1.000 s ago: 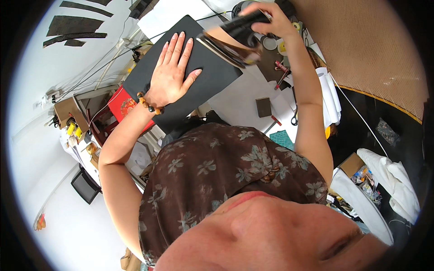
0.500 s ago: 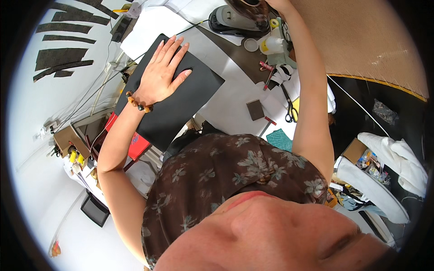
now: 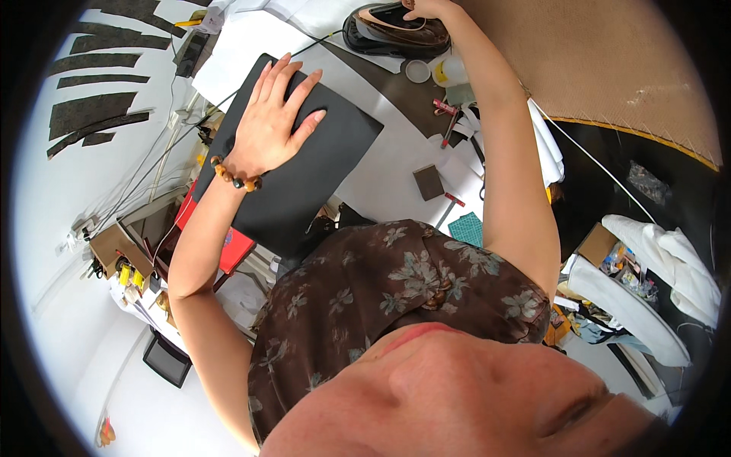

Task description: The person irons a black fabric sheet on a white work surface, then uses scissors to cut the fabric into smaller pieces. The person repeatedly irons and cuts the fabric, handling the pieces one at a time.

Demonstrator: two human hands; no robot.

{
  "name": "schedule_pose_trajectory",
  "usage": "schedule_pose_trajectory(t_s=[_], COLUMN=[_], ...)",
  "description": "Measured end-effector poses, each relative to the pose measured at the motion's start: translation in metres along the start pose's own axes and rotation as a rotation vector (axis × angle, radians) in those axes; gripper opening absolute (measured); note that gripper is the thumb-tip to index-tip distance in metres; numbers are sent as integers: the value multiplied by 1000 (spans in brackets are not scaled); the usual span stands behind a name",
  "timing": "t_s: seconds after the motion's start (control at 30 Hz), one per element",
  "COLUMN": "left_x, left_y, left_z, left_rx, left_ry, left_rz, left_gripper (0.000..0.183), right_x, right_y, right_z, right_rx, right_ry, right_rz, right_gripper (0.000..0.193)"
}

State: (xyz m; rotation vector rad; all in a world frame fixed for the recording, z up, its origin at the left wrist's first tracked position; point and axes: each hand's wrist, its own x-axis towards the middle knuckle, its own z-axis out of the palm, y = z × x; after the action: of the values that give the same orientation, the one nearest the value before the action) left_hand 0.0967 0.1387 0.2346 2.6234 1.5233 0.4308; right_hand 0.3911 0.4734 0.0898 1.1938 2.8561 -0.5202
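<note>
My left hand (image 3: 266,126) lies flat on a black sheet (image 3: 327,148), fingers stretched out and the thumb apart. A beaded bracelet circles that wrist. The sheet, smooth and matte, covers the near left of the table. At the far edge, my right hand (image 3: 429,9) is at the handle of a clothes iron (image 3: 392,17), its fingers closed there and partly cut off by the frame. The iron sits on a dark stand (image 3: 365,46), with a cord running off to the left.
White paper (image 3: 242,46) lies beyond the black sheet. Right of it are a small dark block (image 3: 428,183), a red-handled tool (image 3: 449,126), a white bottle (image 3: 451,71) and a green mat (image 3: 466,228). A large tan board (image 3: 609,68) fills the far right. Black strips (image 3: 95,114) hang on the left wall.
My right hand has brought the iron down and left onto its stand. My left hand stays flat on the black sheet.
</note>
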Motion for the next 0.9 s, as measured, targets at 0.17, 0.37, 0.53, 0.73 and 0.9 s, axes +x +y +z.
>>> schedule_pose_trajectory(t_s=[0.17,0.37,0.53,0.73,0.9], left_x=[27,55,46,-35,-115], left_y=[-6,-6,-42,-26,-29], left_z=[16,18,13,-41,-48], left_rx=[20,1,-354,-641,-911], left_ry=[108,67,231,157,271], left_rz=[114,63,192,-19,-17], left_gripper=[49,53,50,40,30], right_x=[-49,-177,-310,-461,-473], right_y=[-38,-135,-195,-330,-440], right_z=[8,52,181,298,366], right_rx=[89,591,519,740,849], right_ry=[512,736,1062,1004,1206], right_rz=[58,546,599,1175,1457], right_gripper=[36,25,13,13,16])
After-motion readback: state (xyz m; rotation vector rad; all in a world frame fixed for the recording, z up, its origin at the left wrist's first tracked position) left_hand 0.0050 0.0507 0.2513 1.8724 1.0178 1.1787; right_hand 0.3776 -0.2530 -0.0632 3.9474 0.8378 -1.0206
